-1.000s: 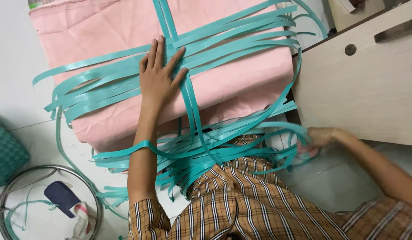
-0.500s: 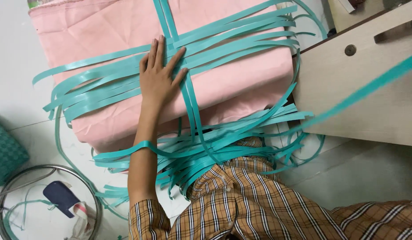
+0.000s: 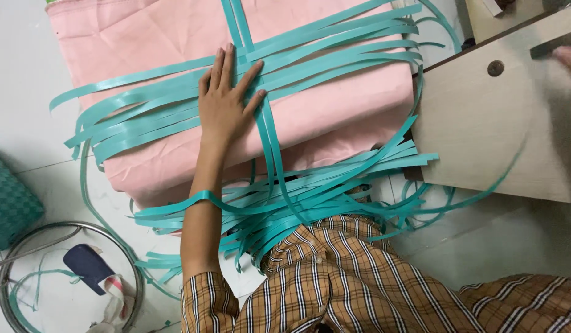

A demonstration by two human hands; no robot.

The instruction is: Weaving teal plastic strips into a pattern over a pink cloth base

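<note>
Left hand [image 3: 227, 102]: flat, fingers spread, pressing crossed teal plastic strips [image 3: 310, 49] onto a pink cloth-covered bundle [image 3: 334, 117]. Strips: fanned across the bundle top, spilling off its near edge into a loose tangle over the lap; one loops the left forearm. Right hand [image 3: 570, 60]: blurred at frame edge over a pale wooden board [image 3: 489, 135], finger state indeterminable. Lower left: round metal stool [image 3: 26, 237], woven teal basket [image 3: 11, 203].
</note>
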